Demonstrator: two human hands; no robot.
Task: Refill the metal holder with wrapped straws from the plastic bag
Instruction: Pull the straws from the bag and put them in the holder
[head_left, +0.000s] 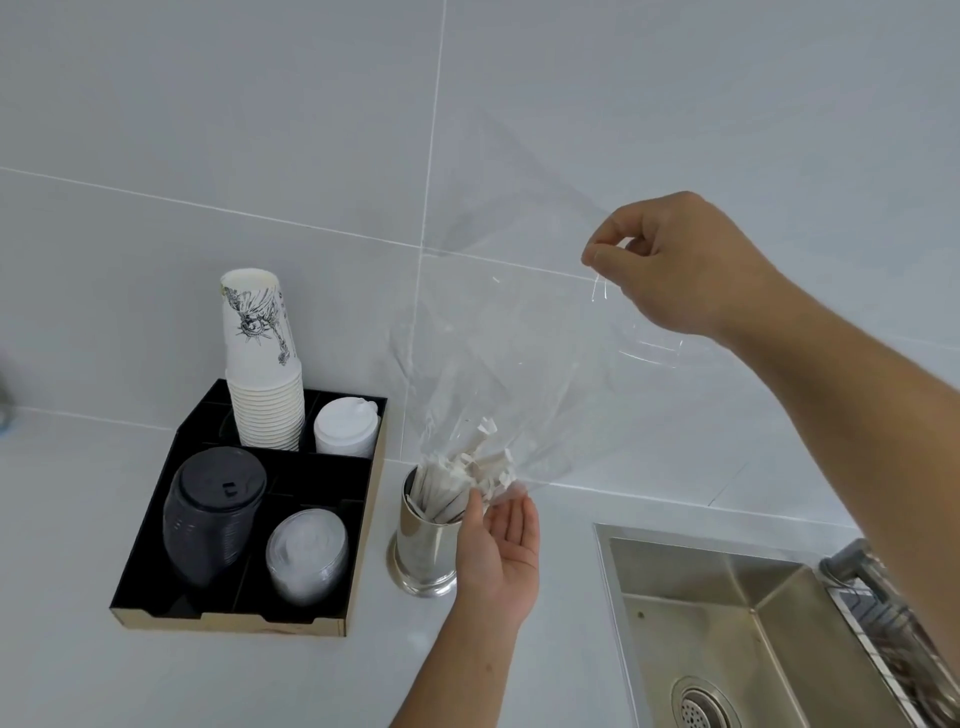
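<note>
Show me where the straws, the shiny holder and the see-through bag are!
wrapped straws (470, 475), head view: on the white paper ends.
metal holder (423, 551), head view: on its shiny side wall.
plastic bag (498, 332), head view: on its clear middle.

We have a single wide-angle head view, looking forward and down from close above the counter (62, 519) toward the tiled wall (260, 104); lines bow toward the frame's edges, so distances there are probably distorted.

A black organizer tray (363, 525) is seen holding stacked paper cups (265, 384) and lids (345, 428); a steel sink (737, 623) is set at the right.
</note>
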